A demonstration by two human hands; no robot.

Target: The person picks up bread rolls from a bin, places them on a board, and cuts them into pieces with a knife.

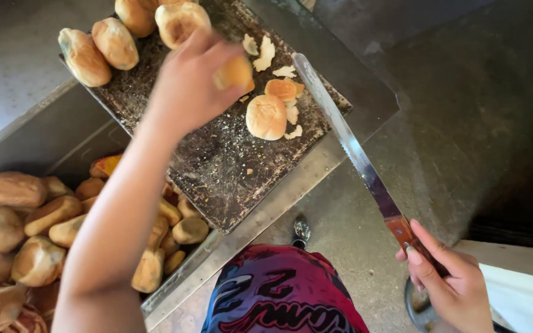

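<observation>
Nearest the body, above a dark red and blue patterned cloth (279, 296) with large printed lettering, the right hand (454, 287) has its fingers wrapped tight round the handle of a long serrated steel knife with a brown wooden handle (347, 139), whose blade slants up and away, its tip over the right edge of a dark, crumb-strewn rectangular cutting board (217, 160). To the left, a grey metal tray (260, 216) holds a heap of brown bread rolls (38, 234), and the board lies across its far end. Above the board's middle the left hand (186, 86) is raised, its fingers closed round a small golden bread roll (234, 73), clear of the surface and slightly blurred. The work in hand appears to be slicing rolls, with this one between the heap and the blade; a clean cut would seem to call for the roll resting steady on the board, fingers well apart from the edge. Just beyond lie a pale round roll (266, 117), a smaller orange-brown piece (280, 89) and white crust flakes (265, 54). At the far corner more rolls (115, 43) sit together. No packages, labels or signs show.
</observation>
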